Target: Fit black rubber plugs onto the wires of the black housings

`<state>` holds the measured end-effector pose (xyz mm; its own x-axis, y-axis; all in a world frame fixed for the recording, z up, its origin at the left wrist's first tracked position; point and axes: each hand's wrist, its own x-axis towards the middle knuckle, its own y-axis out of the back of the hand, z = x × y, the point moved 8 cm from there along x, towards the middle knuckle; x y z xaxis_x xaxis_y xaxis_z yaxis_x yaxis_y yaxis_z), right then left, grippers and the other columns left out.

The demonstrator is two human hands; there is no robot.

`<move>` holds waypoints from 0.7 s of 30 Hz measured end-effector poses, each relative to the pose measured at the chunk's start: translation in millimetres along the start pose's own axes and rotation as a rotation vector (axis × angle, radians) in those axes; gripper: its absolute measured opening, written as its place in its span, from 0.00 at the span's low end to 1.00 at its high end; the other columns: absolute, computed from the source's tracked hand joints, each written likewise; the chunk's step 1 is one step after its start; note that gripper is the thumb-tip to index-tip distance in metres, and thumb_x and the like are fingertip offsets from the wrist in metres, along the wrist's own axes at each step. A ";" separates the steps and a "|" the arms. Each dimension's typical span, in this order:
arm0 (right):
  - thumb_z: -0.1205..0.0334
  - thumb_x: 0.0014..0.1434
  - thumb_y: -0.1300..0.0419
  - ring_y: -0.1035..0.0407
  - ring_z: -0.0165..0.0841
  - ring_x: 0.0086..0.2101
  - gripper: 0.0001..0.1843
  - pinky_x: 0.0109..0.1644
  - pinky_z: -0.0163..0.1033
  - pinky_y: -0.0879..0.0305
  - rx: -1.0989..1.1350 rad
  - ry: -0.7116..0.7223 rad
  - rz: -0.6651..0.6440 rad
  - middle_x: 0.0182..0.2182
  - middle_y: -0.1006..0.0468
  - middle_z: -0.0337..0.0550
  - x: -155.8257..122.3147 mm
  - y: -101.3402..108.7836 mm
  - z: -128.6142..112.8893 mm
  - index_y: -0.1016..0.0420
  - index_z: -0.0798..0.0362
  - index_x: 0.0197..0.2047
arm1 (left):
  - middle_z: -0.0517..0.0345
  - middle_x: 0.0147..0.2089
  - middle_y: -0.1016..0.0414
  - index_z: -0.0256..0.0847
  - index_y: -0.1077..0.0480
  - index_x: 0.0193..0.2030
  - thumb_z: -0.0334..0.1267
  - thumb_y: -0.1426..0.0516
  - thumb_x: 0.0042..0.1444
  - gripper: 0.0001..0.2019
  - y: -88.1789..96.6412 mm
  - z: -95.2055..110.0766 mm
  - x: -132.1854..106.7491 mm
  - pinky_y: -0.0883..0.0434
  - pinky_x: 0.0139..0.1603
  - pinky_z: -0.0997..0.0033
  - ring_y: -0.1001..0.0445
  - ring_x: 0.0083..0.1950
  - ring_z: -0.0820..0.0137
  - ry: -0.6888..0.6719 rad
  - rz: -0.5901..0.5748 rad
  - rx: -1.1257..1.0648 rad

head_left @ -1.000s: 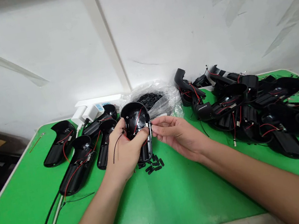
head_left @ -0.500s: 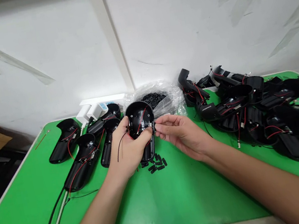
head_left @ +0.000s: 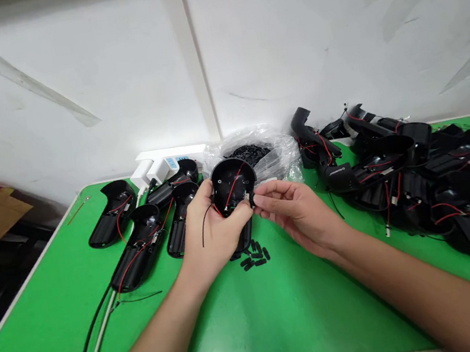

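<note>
**Left hand [head_left: 213, 234] grips a curved black plastic housing [head_left: 232, 185] with red wires.**
Right hand [head_left: 295, 214] is half-curled at the housing's edge, its grip unclear; small black plugs [head_left: 252, 256] lie just below the housing, a transparent plastic bag [head_left: 275, 160] just behind it.

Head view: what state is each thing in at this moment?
Black plastic housing shell, hollow side up, held off the table.
Red wire, lying inside the shell.
Left hand, gripping the shell.
Right hand, fingertips at the shell's edge.
Clear plastic bag, open, holding black pieces.
White adapters, plugged into the power strip.
</note>
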<state>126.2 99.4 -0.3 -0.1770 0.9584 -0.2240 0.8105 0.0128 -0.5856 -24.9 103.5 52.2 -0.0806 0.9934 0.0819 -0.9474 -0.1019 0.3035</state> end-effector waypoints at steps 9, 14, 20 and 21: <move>0.60 0.38 0.14 0.26 0.25 0.30 0.20 0.39 0.31 0.31 0.031 0.029 0.003 0.29 0.19 0.40 -1.1 2.6 -0.1 0.14 0.55 0.33 | 0.73 0.26 0.31 0.41 0.32 0.33 0.38 0.35 0.53 0.09 -5.8 3.4 -0.6 0.38 0.27 0.87 0.38 0.27 0.87 0.040 -0.058 -0.050; 0.60 0.37 0.14 0.27 0.26 0.30 0.21 0.39 0.32 0.31 0.037 0.024 0.011 0.29 0.19 0.39 -1.3 2.8 -1.1 0.15 0.55 0.32 | 0.72 0.26 0.30 0.41 0.32 0.33 0.39 0.35 0.52 0.10 -5.9 -0.9 -0.3 0.37 0.28 0.86 0.38 0.27 0.86 0.059 -0.052 -0.052; 0.59 0.33 0.13 0.29 0.26 0.30 0.23 0.39 0.33 0.33 0.021 0.007 0.018 0.28 0.20 0.39 -3.1 1.9 0.7 0.16 0.55 0.32 | 0.70 0.25 0.33 0.41 0.35 0.30 0.39 0.35 0.51 0.12 -5.1 -0.1 -1.9 0.38 0.27 0.85 0.40 0.27 0.85 0.065 -0.038 -0.041; 0.59 0.33 0.13 0.29 0.26 0.30 0.23 0.39 0.34 0.33 0.022 0.006 0.017 0.28 0.20 0.39 -3.3 1.7 1.0 0.16 0.55 0.32 | 0.70 0.25 0.33 0.41 0.34 0.30 0.39 0.35 0.50 0.12 -5.1 -0.1 -1.8 0.38 0.28 0.85 0.40 0.27 0.85 0.064 -0.039 -0.046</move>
<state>127.7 96.0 -1.3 -0.1598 0.9601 -0.2296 0.8011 -0.0098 -0.5984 -19.9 102.2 50.4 -0.0618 0.9980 0.0092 -0.9634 -0.0621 0.2607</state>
